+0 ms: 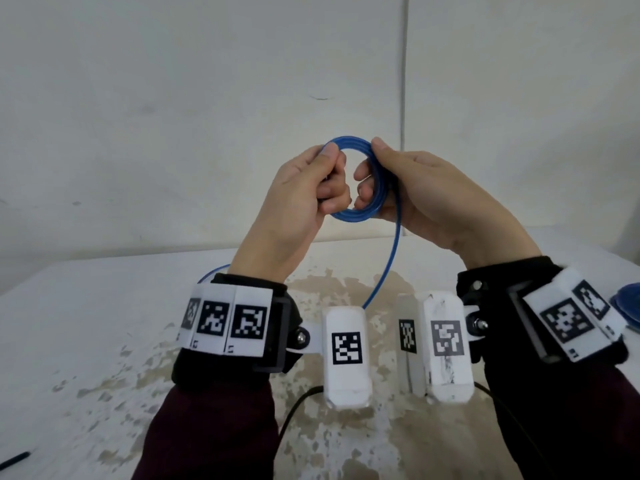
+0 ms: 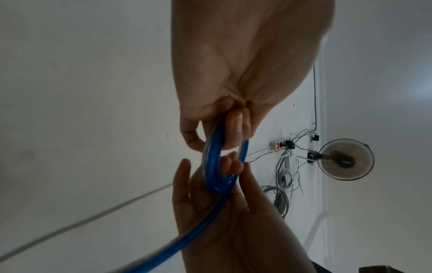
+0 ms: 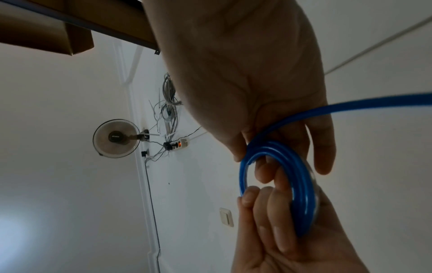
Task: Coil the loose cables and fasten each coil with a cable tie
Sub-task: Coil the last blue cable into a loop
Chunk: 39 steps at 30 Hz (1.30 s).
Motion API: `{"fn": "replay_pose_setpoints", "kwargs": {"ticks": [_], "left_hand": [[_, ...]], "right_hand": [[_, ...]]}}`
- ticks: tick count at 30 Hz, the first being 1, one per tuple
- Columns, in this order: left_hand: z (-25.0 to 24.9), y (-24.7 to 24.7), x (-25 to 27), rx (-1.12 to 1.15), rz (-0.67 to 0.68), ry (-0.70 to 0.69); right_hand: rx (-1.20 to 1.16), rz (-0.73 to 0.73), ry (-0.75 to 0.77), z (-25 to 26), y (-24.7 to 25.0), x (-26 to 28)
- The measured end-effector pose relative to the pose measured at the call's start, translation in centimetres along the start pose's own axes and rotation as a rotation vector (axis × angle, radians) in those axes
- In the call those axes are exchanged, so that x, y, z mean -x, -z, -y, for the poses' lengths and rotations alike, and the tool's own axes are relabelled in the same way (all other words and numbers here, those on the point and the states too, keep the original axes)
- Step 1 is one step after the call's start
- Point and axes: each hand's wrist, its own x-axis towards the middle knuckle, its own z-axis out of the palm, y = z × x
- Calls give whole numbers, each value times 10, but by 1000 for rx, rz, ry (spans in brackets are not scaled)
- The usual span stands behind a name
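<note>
Head view: both hands raised above the table (image 1: 86,323), holding a blue cable (image 1: 349,142) wound into a small coil of several turns. The left hand (image 1: 301,199) grips the coil at its 9 o'clock side, thumb (image 1: 325,157) pressed over the strands and fingers curled through the opening. The right hand (image 1: 426,199) clamps the coil at its 3 o'clock side, thumb on top, fingers curled around the bundle from inside. A loose length of the cable (image 1: 388,265) hangs from the coil's 4 o'clock edge down toward the table, passing behind the wrist cameras. At the table's 3 o'clock edge lies a blue object (image 1: 628,299), cut off by the frame; whether it is a container cannot be told. A dark thin item (image 1: 15,459) lies at 8 o'clock.

Wrist views: the coil (image 2: 212,166) (image 3: 301,186) is pinched between the two hands; a wall fan (image 2: 346,159) and power strip (image 2: 279,145) are in the background
</note>
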Motion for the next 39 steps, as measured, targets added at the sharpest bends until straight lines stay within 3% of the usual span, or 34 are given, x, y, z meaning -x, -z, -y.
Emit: {"fn": "replay_pose_setpoints", "kwargs": {"ticks": [4, 8, 15, 23, 27, 33, 39], "left_hand": [[0, 3, -1, 32, 27, 27], [-1, 7, 3, -115, 100, 105], [3, 5, 0, -256, -57, -110], [7, 12, 1, -558, -27, -165], [6, 16, 2, -688, 31, -89], [0, 26, 7, -451, 154, -3], [-1, 28, 10, -370, 140, -5]], "right_hand": [[40, 3, 40, -2, 0, -1], [258, 16, 114, -5, -7, 0], [163, -42, 93, -5, -11, -2], [390, -124, 184, -9, -17, -3], [383, -97, 132, -10, -19, -2], [406, -47, 113, -5, -18, 1], [325, 7, 88, -9, -18, -1]]}}
